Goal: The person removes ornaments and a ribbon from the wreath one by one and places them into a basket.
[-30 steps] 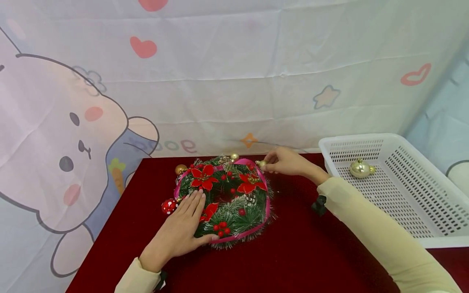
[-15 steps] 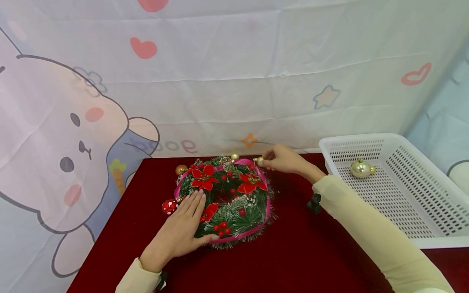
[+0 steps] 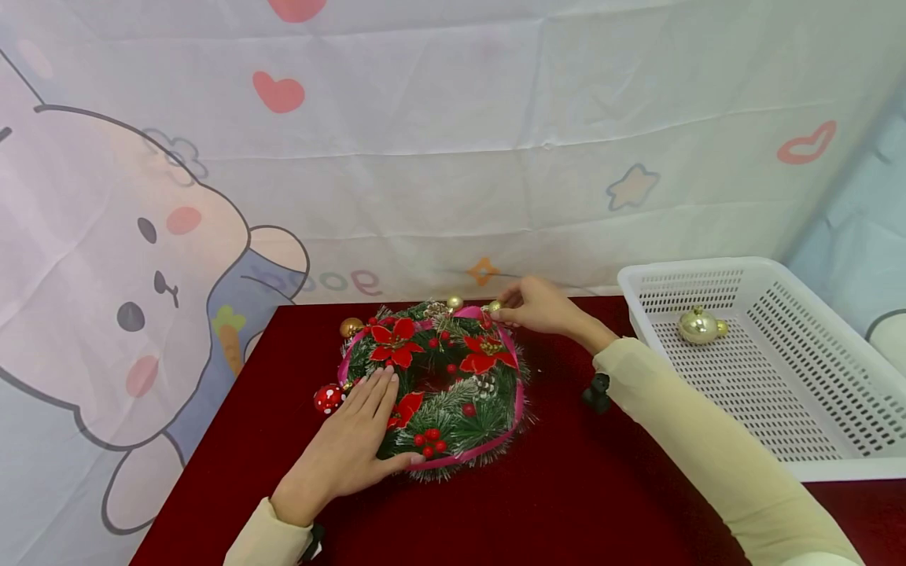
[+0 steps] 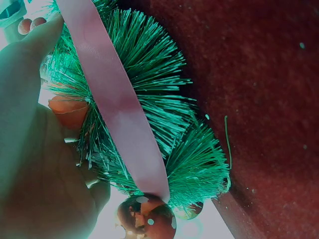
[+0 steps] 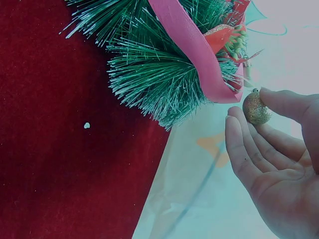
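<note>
A green wreath [image 3: 433, 385] with red flowers, berries and a pink ribbon [image 5: 192, 47] lies on the red table [image 3: 566, 487]. My left hand [image 3: 354, 444] rests flat on the wreath's near left side, fingers straight; the left wrist view shows its palm [image 4: 35, 164] against the needles. At the wreath's far edge my right hand [image 3: 534, 306] pinches a small gold glitter ball [image 5: 255, 107] between thumb and fingertips. The ball [image 3: 494, 307] sits just beside the ribbon.
A white perforated basket [image 3: 814, 393] stands at the right and holds a gold bauble [image 3: 699, 326]. A red-and-white spotted ball [image 3: 327, 398] and gold balls [image 3: 350, 327] hang on the wreath. A cartoon-printed cloth [image 3: 425, 157] hangs behind the table.
My right hand has carried the small gold ball a little to the left along the wreath's far edge. The left hand has stayed put.
</note>
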### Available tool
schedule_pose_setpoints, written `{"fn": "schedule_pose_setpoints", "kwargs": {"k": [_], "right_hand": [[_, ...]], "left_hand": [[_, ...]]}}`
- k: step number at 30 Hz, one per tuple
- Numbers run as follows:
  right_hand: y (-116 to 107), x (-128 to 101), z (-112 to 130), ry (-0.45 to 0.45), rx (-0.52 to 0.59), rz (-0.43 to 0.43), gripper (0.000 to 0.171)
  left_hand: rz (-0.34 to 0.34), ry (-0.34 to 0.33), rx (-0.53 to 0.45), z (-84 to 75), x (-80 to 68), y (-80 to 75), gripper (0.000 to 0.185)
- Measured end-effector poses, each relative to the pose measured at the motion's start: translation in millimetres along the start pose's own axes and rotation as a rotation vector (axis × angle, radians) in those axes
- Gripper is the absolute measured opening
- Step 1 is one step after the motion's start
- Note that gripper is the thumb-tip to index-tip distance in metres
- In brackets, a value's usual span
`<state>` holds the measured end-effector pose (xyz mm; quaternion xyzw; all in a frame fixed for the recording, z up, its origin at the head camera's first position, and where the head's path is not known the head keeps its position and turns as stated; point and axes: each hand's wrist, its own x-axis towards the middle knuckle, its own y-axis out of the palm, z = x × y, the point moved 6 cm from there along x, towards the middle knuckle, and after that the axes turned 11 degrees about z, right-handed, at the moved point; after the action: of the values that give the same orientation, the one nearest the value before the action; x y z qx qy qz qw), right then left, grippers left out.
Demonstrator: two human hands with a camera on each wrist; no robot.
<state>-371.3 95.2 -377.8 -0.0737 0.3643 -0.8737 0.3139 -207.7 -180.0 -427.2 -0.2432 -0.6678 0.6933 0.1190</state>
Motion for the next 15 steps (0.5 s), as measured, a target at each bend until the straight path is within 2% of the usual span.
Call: {"fn": "schedule_pose_setpoints", "kwargs": {"k": [7, 15], "right_hand": [[0.7, 3.2, 3.0, -0.024, -0.030, -0.019, 0.034], [-1.0, 4.9, 6.6, -0.020, -0.019, -0.026, 0.028]], "left_hand": [[0.003, -0.001, -0.012, 0.0, 0.0, 0.2, 0.111], [0.007, -0.007, -0.022, 0.4, 0.0, -0.2, 0.111]]}}
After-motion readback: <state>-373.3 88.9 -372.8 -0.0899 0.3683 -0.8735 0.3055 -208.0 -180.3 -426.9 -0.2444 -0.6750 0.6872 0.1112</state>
